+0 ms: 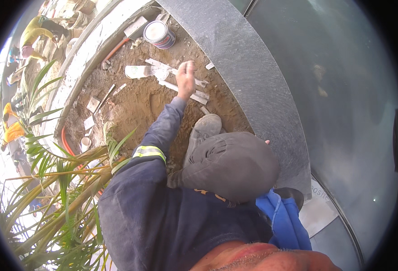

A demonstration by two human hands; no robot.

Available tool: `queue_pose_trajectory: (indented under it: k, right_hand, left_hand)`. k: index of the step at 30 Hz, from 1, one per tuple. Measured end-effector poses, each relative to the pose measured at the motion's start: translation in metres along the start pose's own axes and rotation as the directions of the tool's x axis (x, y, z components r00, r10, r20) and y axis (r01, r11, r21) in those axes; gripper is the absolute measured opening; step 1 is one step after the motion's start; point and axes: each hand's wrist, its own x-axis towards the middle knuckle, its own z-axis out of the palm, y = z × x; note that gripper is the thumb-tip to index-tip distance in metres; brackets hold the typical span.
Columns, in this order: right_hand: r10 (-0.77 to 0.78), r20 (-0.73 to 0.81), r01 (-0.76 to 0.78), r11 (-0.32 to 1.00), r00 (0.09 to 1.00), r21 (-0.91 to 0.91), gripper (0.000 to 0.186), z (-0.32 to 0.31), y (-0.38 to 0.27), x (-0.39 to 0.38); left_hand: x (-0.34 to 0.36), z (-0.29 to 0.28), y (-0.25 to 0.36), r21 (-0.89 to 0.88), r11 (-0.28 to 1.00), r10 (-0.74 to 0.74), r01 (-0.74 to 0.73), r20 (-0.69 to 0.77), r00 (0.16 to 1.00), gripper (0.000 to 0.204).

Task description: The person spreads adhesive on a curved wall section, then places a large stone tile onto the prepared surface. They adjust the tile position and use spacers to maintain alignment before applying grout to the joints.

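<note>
My left hand (186, 81) reaches out over the sandy soil with its fingers stretched, and I see nothing held in it. Beneath and beside it lie white strips (183, 90), some splashed with dirt. Just left of the hand, a clear and whitish container (138, 72), perhaps a plastic bottle, lies on its side. Of my right hand (267, 142) only a fingertip shows past my bent knee, beside the grey stone ledge (271, 99); its other fingers are hidden. My shoe (205, 126) stands on the soil below the strips.
A lidded paint can (158, 34) and a grey block (136, 27) stand farther off. Palm fronds (59, 203) crowd my left side. Beyond the ledge is a glass-like surface (343, 113). Blue cloth (284, 221) lies by my hip. Other people work at far left.
</note>
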Motion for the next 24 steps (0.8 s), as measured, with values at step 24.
queue_pose_trajectory:
  k: [24]
  right_hand:
    - [-0.043,-0.078,0.049,0.996,0.996,0.075,0.042,0.012,-0.011,0.000]
  left_hand:
    - [0.029,0.000,-0.044,-0.980,0.170,-0.280,0.104,0.053,0.958,0.074]
